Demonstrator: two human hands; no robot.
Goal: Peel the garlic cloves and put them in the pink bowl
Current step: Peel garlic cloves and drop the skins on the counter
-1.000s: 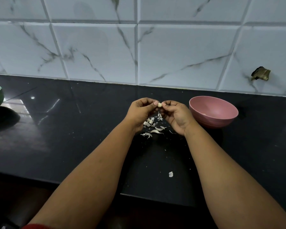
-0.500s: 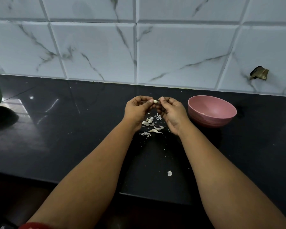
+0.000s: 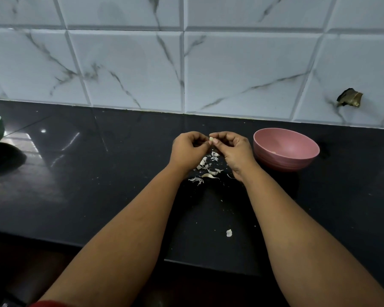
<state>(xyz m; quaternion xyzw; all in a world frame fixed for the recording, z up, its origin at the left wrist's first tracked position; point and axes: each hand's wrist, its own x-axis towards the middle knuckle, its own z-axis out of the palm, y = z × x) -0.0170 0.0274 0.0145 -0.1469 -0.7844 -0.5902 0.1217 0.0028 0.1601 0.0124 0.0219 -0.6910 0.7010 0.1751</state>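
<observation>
Garlic clove (image 3: 211,139) passed to right hand (image 3: 233,151); pink bowl (image 3: 285,149) beside.

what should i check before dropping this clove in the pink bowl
1. Clove held: ok, pinched at the right hand fingertips, left hand touching it.
2. Fully peeled: cannot tell, too small.
3. Pink bowl upright, open: ok.
4. Bowl within reach: ok, just right of the right hand.
5. Path clear: ok, nothing between hand and bowl.
6. Skins outside the bowl: ok, on the counter.
</observation>
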